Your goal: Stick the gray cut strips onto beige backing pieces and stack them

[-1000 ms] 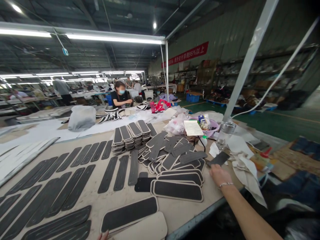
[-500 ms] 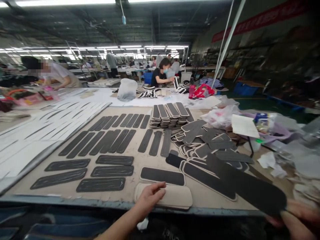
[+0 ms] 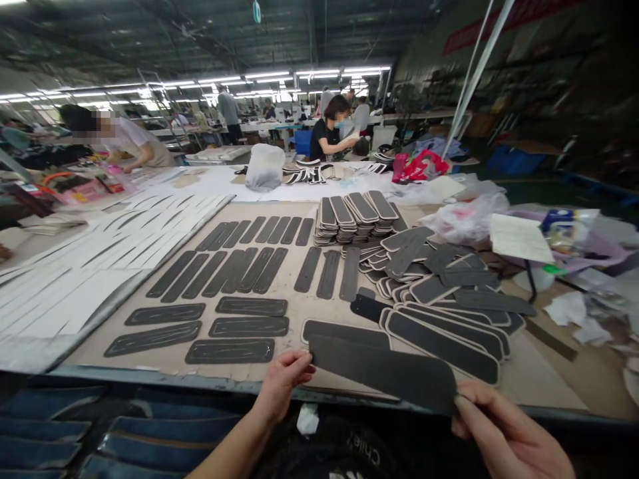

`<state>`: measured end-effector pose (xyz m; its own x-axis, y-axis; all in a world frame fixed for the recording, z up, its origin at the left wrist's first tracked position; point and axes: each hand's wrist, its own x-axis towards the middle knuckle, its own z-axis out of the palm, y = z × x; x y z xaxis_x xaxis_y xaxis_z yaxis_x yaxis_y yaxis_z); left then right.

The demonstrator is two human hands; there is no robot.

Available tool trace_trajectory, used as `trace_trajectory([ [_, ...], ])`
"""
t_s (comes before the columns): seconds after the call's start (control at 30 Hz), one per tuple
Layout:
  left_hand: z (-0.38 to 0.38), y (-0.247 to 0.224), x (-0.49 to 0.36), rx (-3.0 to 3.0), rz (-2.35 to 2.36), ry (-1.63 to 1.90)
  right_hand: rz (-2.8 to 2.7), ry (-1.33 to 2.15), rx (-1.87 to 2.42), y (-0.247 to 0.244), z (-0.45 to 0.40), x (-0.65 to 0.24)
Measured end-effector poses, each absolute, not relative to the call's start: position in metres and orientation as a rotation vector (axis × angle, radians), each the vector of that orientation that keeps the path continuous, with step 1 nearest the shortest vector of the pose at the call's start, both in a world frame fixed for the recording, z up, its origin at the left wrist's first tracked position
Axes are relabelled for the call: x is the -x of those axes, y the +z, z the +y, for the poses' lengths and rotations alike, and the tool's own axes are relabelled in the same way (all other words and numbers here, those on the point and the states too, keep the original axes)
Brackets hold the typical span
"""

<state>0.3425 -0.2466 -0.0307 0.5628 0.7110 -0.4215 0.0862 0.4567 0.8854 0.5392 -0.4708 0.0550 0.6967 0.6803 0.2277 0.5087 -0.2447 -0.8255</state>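
Stretched between my two hands is a dark grey rounded strip [image 3: 382, 369], held over the near edge of the table. My left hand [image 3: 283, 380] pinches its left end; my right hand [image 3: 499, 426] grips the right end between thumb and fingers. Beneath it, mostly covered, lies the beige stack of pieces. Just behind is a dark strip on a beige backing [image 3: 344, 330], partly hidden by the held one. To the right, similar beige-edged pieces [image 3: 444, 342] lie fanned out over one another. Left of my hands, dark strips with glossy streaks [image 3: 229, 350] lie in rows.
Neat stacks of beige-edged pieces [image 3: 349, 216] stand at the back, beside a loose heap [image 3: 424, 266]. White sheets [image 3: 100, 266] cover the left side. Plastic bags [image 3: 464, 216] and a white card [image 3: 520, 237] are at right. Two co-workers work farther off.
My right hand has brought the dark strip leftward, over the beige stack. My left hand has left the stack and now pinches the strip's other end. The view has shifted slightly.
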Motion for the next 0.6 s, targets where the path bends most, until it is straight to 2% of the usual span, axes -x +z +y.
trace_trajectory([
  [0.13, -0.237, -0.038, -0.321, -1.560, 0.918, 0.459, -0.717, 0.300, 2.049, 0.021, -0.457, -0.543],
  [0.33, -0.231, -0.060, -0.316, -1.820, 1.041, 0.323, -0.629, 0.491, 2.205, -0.044, -0.448, -0.551],
  [0.6, -0.223, -0.081, -0.323, -1.979, 1.068, 0.085, -0.603, 0.563, 2.333, -0.066, -0.448, -0.562],
])
